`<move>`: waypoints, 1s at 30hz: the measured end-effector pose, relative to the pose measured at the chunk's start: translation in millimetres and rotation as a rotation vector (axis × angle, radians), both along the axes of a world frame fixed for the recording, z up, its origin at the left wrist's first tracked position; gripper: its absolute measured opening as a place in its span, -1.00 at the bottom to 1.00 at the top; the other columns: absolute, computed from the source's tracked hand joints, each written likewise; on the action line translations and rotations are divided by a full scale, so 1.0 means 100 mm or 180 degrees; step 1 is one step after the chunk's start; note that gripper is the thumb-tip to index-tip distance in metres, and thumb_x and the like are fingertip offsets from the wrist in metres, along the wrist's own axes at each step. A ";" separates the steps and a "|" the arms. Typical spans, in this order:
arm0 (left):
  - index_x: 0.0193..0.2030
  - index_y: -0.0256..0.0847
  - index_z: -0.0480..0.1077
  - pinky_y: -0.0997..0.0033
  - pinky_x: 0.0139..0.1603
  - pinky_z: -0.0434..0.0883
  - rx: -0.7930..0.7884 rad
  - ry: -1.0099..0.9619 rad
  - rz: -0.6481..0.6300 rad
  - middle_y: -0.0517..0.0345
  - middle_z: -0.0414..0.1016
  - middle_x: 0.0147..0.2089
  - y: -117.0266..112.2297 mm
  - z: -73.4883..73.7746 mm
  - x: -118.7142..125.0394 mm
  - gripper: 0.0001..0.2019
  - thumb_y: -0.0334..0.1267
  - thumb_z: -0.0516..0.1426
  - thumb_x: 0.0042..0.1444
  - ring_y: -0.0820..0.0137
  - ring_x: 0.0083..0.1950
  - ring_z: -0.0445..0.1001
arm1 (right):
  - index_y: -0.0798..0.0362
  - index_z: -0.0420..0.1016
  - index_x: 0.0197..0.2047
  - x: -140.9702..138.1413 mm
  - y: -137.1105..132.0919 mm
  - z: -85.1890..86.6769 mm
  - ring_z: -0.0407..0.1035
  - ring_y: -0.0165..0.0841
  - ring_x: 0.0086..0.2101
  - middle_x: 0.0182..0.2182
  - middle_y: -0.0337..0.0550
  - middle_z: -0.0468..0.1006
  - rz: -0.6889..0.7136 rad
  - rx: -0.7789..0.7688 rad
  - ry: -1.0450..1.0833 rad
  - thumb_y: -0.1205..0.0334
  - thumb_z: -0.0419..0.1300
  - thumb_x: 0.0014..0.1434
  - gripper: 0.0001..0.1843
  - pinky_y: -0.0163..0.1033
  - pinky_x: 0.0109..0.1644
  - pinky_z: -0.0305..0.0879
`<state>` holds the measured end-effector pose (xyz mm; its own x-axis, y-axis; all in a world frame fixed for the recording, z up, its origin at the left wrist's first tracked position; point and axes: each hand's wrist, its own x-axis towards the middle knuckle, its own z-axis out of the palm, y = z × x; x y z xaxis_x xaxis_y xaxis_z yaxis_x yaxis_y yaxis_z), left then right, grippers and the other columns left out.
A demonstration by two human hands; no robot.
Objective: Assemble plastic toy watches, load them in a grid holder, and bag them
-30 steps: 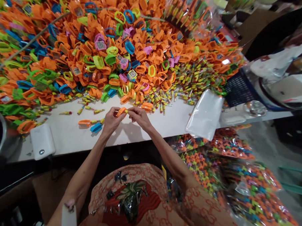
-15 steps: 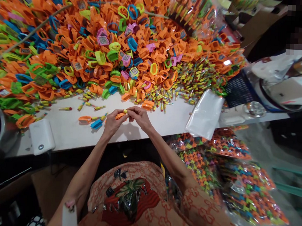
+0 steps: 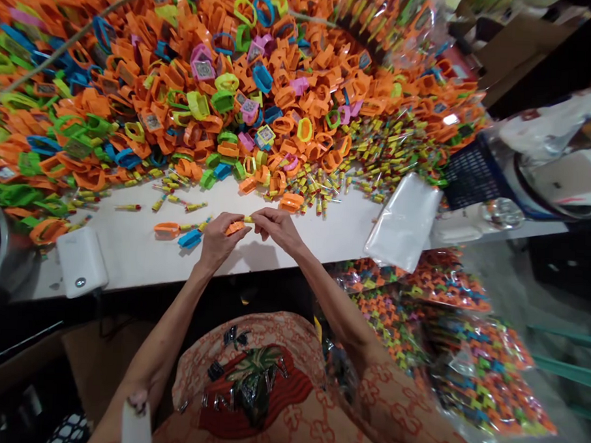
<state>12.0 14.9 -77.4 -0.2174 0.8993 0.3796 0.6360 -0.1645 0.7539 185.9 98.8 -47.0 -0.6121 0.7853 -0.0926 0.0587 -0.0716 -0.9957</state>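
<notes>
My left hand [image 3: 219,239] is closed around a small orange plastic piece [image 3: 235,228] just above the white table [image 3: 137,254]. My right hand [image 3: 276,226] pinches a thin yellow stick [image 3: 248,219] and holds it against that orange piece. The two hands touch at the fingertips. To their left on the table lie a loose orange ring [image 3: 166,228] and a blue piece [image 3: 189,238]. Another orange ring [image 3: 291,202] lies just beyond my right hand.
A huge heap of orange, green, blue and pink plastic rings [image 3: 193,93] covers the far table. Small yellow sticks [image 3: 376,160] are strewn at its edge. A clear bag stack [image 3: 403,220], a white box [image 3: 81,262], a dark basket [image 3: 466,177] and filled bags [image 3: 456,346] lie around.
Both hands stay together on the orange piece, with only small finger movement. The view has shifted slightly.
</notes>
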 end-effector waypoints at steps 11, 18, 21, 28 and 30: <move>-0.08 -0.13 0.58 0.30 -0.08 0.51 -0.0246 0.0215 -0.0252 0.07 0.65 -0.15 -0.02 -0.01 -0.07 -0.74 -0.02 0.28 0.26 0.29 -0.14 0.59 | 0.12 0.65 -0.27 0.00 -0.01 0.02 0.32 -0.50 -0.54 -0.49 -0.26 0.53 0.0106 0.0348 -0.0077 0.04 0.28 0.18 -0.71 -0.34 -0.41 0.34; -0.17 -0.12 0.59 0.29 -0.12 0.46 -0.0523 0.0106 -0.0299 0.05 0.63 -0.21 -0.04 0.05 -0.12 -0.75 0.01 0.27 0.22 0.26 -0.18 0.56 | 0.09 0.68 -0.30 -0.02 -0.03 0.06 0.34 -0.49 -0.52 -0.44 -0.21 0.57 0.0217 0.0311 -0.0116 -0.03 0.32 0.17 -0.68 -0.34 -0.43 0.33; -0.25 -0.11 0.58 0.31 -0.18 0.44 -0.0639 -0.0131 -0.0494 0.08 0.60 -0.27 -0.07 0.09 -0.15 -0.70 0.09 0.28 0.18 0.29 -0.25 0.53 | 0.10 0.68 -0.31 0.01 0.04 0.10 0.32 -0.49 -0.53 -0.50 -0.24 0.54 0.0644 0.0127 -0.0060 -0.04 0.35 0.14 -0.66 -0.35 -0.45 0.30; -0.34 -0.11 0.52 0.33 -0.26 0.39 -0.1024 -0.0201 -0.0349 0.15 0.55 -0.36 -0.35 0.15 -0.44 -0.63 0.17 0.25 0.19 0.32 -0.33 0.49 | 0.14 0.62 -0.34 -0.40 0.27 -0.10 0.37 -0.43 -0.52 -0.52 -0.20 0.54 0.1479 -0.0208 -0.0223 -0.21 0.27 0.23 -0.49 -0.30 -0.38 0.34; -0.28 -0.11 0.54 0.30 -0.20 0.40 -0.0964 0.0265 0.0181 0.10 0.56 -0.31 -0.43 0.17 -0.62 -0.67 0.13 0.27 0.18 0.26 -0.27 0.51 | 0.14 0.60 -0.32 -0.75 0.28 -0.19 0.45 -0.37 -0.39 -0.42 -0.13 0.59 0.0877 0.0346 -0.0590 -0.12 0.16 0.36 -0.52 -0.27 -0.25 0.38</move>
